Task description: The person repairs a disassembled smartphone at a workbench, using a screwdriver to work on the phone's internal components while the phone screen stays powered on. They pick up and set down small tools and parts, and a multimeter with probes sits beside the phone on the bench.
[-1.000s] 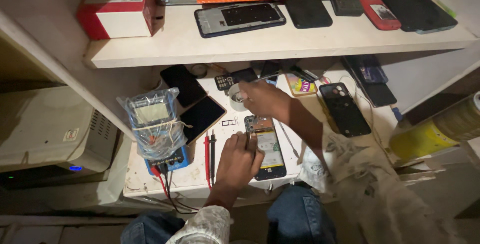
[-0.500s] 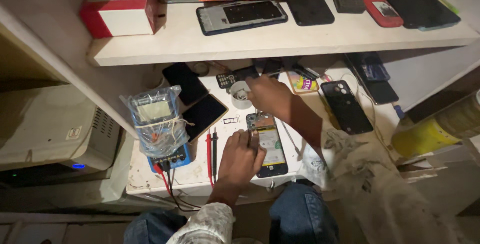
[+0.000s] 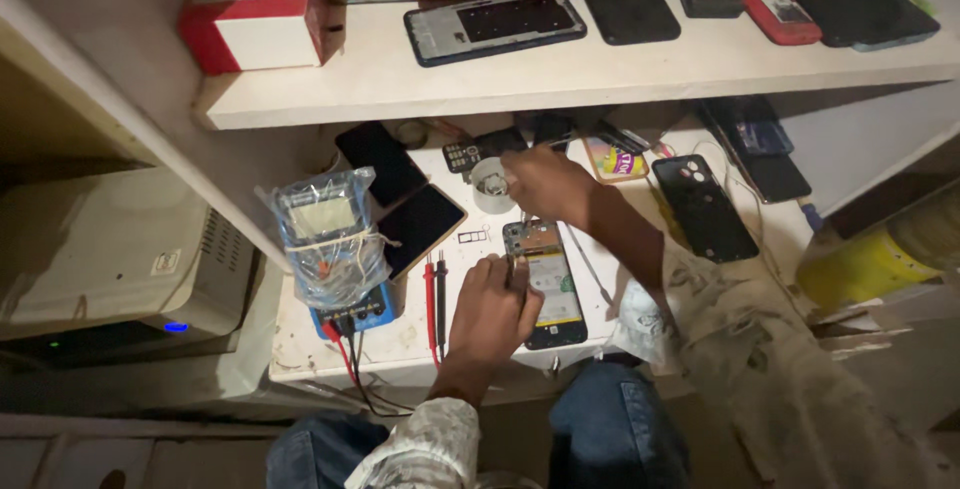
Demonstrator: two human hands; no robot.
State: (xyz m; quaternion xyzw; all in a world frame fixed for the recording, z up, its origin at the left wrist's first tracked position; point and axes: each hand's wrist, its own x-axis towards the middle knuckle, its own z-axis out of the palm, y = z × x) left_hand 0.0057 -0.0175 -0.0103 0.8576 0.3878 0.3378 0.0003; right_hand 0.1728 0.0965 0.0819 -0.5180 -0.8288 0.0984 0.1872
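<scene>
Head view — opened phone (image 3: 550, 284) (back off) lies between both hands.

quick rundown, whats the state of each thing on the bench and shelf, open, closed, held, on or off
opened phone: back off, insides showing, flat on bench
left hand: resting at the phone's left edge
right hand: fingers reaching at the small white cup
multimeter: wrapped in clear plastic, display blank
probes: lying unused
dark phone: face down, closed
phone frame: on shelf, stripped
grey box: blue light on
</scene>
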